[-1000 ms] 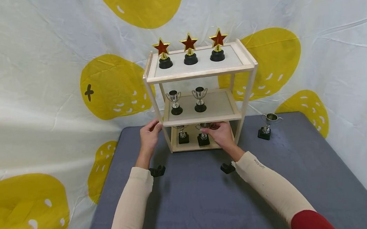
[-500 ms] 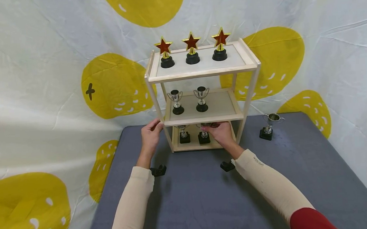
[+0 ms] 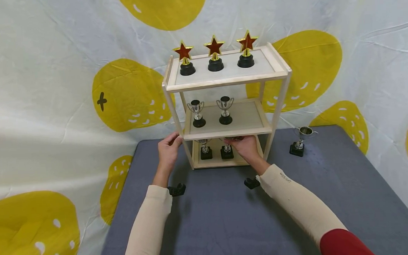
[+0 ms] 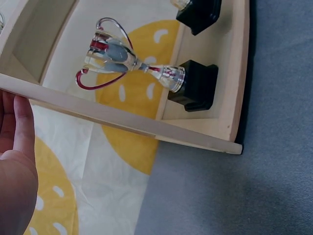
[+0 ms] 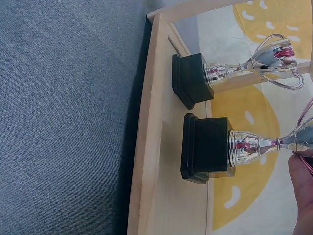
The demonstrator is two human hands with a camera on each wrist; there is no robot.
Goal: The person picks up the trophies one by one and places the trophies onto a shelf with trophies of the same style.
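A small wooden three-tier shelf (image 3: 270, 130) stands on the table. My left hand (image 3: 168, 154) holds its front left post, thumb and fingers at the post beside the middle tier. Inside the bottom tier, my right hand (image 3: 247, 149) pinches the cup of a silver trophy cup (image 5: 210, 149) near its handle. This trophy stands upright on its square black base; the middle tier's edge hides its top in the head view. Left of it stands a matching trophy cup (image 4: 195, 85), apart from it and untouched.
On the middle tier are two silver cups with round bases (image 3: 226, 119). Several star trophies (image 3: 215, 64) line the top tier. Another square-based trophy cup (image 3: 297, 147) stands on the grey table (image 3: 216, 223), right of the shelf. A patterned cloth (image 3: 67, 92) hangs behind.
The gripped trophy has shifted slightly back and toward its neighbour on the bottom tier. The head view has drifted a little; my left hand stays on the post.
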